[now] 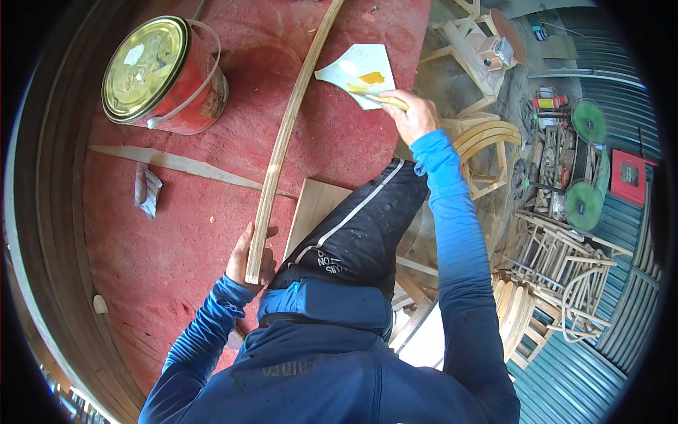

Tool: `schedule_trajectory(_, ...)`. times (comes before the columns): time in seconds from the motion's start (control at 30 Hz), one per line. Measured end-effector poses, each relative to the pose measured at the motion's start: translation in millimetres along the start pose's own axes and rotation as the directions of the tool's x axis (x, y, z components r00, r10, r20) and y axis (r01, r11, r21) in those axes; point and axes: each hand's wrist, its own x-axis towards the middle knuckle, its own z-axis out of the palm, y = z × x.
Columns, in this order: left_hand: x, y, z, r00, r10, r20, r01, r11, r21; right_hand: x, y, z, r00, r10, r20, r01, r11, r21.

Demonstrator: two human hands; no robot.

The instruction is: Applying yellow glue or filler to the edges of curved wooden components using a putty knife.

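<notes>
My left hand [251,260] is closed round the near end of a long, slightly curved wooden strip [281,157], which runs up past the top of the view. In my right hand [414,119] is a slim tool with a pale wooden handle [393,102]. Its working end meets a white angular board [361,59] that carries a smear of yellow-brown paste [371,78]; I cannot make out that end's shape. Both board and strip are over the red surface [191,240].
A red bucket [199,95] with a dirty gold lid stands at the far left. Nearby lie a thin pointed wooden piece [169,161] and a crumpled packet [147,189]. Wooden frames [466,60], curved pieces [489,138] and a machine with green wheels [587,121] are at right.
</notes>
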Motion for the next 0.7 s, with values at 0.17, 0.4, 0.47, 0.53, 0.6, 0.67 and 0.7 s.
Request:
schedule_trajectory(0.17, 0.6, 0.1, 1.0, 1.0, 0.008, 0.006, -0.008, 1.0, 0.017, 10.2, 6.4, 7.0, 0.997, 0.003, -0.08, -0.003, 1.0, 0.004)
schedule_trajectory(0.4, 0.6, 0.3, 6.2, 0.999, 0.022, 0.039, -0.022, 1.0, 0.007, 7.1, -4.3, 4.1, 0.998, -0.063, 0.019, 0.062, 0.997, 0.039)
schedule_trajectory(0.47, -0.5, 0.8, 8.7, 0.999, 0.01, 0.047, -0.009, 1.0, -0.012, -0.3, -1.9, -2.7, 1.0, 0.007, -0.005, -0.006, 0.992, 0.126)
schedule_trajectory(0.53, -0.2, 2.4, 9.9, 0.998, -0.003, 0.064, 0.006, 0.999, -0.043, -17.5, 1.4, -9.7, 0.994, 0.11, 0.005, -0.104, 0.917, 0.384)
schedule_trajectory(0.6, -4.1, 3.9, 14.4, 0.996, -0.001, 0.092, 0.006, 0.999, -0.051, -36.0, -9.6, -11.7, 0.977, 0.203, 0.06, -0.196, 0.761, 0.619)
schedule_trajectory(0.67, -5.5, 4.9, 14.7, 0.995, -0.016, 0.101, 0.023, 0.998, -0.066, -52.6, -36.7, -23.0, 0.947, 0.301, 0.107, -0.269, 0.572, 0.775)
schedule_trajectory(0.7, -6.3, 5.5, 14.9, 0.992, -0.037, 0.12, 0.046, 0.996, -0.073, -61.5, -43.6, -24.8, 0.948, 0.296, 0.119, -0.274, 0.565, 0.778)
